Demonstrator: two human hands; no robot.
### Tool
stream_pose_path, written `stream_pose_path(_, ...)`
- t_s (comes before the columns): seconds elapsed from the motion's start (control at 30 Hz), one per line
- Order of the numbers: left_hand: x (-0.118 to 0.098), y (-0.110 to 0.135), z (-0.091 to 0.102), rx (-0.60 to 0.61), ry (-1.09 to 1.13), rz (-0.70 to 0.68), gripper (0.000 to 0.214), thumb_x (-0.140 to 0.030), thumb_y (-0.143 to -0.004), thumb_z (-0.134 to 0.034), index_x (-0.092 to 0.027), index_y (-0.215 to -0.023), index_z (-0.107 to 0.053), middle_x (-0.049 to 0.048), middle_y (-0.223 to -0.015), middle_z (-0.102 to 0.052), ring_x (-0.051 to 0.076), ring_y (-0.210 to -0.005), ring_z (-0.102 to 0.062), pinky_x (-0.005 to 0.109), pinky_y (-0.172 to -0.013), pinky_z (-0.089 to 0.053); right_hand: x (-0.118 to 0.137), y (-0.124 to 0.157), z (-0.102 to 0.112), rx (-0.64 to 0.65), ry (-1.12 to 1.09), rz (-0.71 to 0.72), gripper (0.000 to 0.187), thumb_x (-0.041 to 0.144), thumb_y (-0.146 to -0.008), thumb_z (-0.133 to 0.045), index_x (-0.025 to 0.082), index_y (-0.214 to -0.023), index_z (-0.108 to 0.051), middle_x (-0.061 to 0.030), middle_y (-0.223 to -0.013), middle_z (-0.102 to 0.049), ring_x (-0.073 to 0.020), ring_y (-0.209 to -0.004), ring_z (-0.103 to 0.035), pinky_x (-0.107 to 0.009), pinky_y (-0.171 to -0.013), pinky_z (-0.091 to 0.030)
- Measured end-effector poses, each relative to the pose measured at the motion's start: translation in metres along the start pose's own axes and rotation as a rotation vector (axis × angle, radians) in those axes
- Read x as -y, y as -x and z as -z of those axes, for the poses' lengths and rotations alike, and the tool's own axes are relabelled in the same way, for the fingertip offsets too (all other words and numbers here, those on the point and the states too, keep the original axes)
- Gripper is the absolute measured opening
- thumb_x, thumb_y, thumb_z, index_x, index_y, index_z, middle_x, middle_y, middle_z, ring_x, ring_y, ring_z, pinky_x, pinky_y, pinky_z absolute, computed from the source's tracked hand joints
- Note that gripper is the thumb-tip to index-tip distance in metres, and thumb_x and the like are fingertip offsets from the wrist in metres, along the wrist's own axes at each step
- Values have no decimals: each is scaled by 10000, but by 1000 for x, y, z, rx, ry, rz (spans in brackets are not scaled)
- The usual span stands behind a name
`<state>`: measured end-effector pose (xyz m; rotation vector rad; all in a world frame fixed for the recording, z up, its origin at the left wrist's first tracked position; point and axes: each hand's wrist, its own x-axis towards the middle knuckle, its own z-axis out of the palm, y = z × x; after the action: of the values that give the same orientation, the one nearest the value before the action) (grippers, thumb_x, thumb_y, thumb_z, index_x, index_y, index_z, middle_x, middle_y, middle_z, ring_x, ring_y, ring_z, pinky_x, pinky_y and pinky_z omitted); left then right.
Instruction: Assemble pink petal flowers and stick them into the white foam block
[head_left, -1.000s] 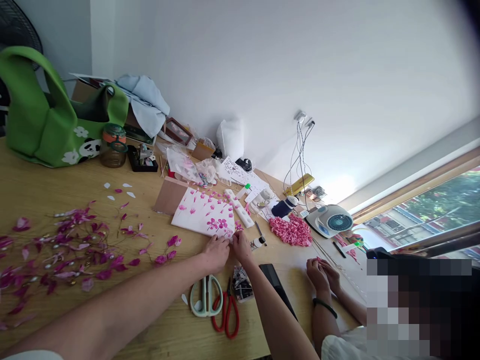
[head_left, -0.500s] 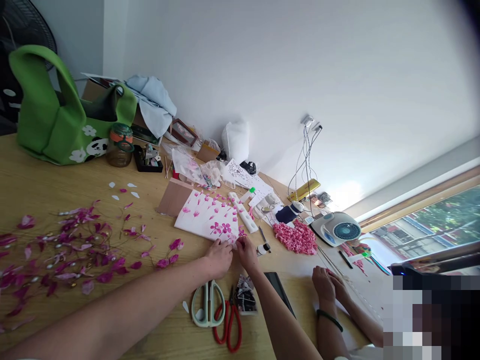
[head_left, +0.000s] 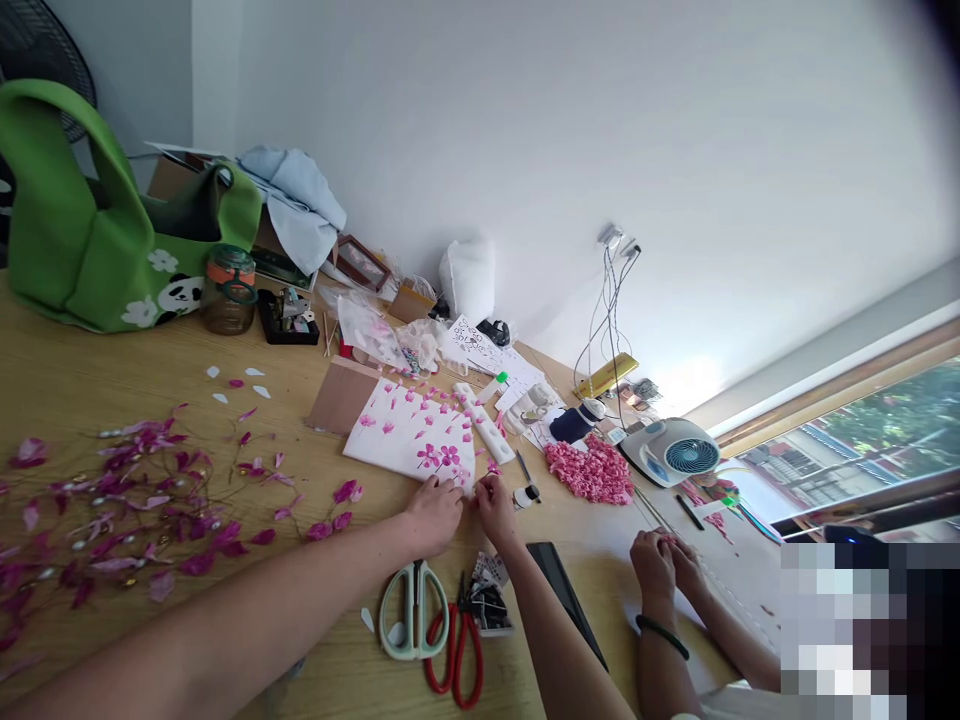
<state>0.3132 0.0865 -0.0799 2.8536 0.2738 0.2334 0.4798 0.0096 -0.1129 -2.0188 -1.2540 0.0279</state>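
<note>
My left hand [head_left: 435, 515] is at the near right corner of a white foam block [head_left: 409, 445], fingers curled together; what they grip is too small to make out. Just right of it, my right hand [head_left: 495, 508] pinches below a small pink flower [head_left: 492, 467], whose petals show above the fingertips. Several pink blossoms [head_left: 439, 457] stand in the block on thin stems. A small bottle with a black cap [head_left: 526, 495] is beside my right hand. Pale-handled scissors [head_left: 414, 610] and red-handled pliers [head_left: 454, 650] lie under my forearms.
Magenta flower sprays [head_left: 150, 500] spread across the left of the table. A green bag [head_left: 112, 240] and a jar [head_left: 229, 290] stand behind them. A co-worker's hands [head_left: 664, 565] are on the right, near a pink petal pile [head_left: 589, 468] and a small fan [head_left: 671, 453].
The view has shifted slightly, so things at the left sit further left. Both my hands stay close together at the block's corner, with little visible movement.
</note>
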Motion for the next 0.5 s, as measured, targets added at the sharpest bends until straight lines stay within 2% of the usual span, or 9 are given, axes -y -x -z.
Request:
stream_pose_path(0.23,0,4,1,-20,34,4,322,-201,-831,-443,-143,-1116,-582,107,-1138,-608,274,-1069,-475,429,-940,-318,1,-2,5,3,-26,0,201,342,-911,-519,252,-1078,-587,-64,-1128,-581,-170,-923,-586,-327,-752,-529)
stream_pose_path(0.37,0,3,-4,-31,42,16,402,-172,-795,-476,-146,-1193,-526,107,-1207,-572,278,-1085,-468,419,-938,-311,0,-7,12,23,-36,5,189,338,-920,-504,256,-1066,-593,-64,-1135,-580,-161,-917,-586,-319,-759,-527)
stream_pose_path(0.5,0,2,-6,-24,35,23,395,-170,-770,-471,-152,-1155,-558,111,-1243,-556,291,-1109,-446,445,-951,-295,-3,-7,12,44,-34,15,192,338,-922,-499,250,-1064,-593,-66,-1131,-582,-160,-908,-586,-322,-757,-528)
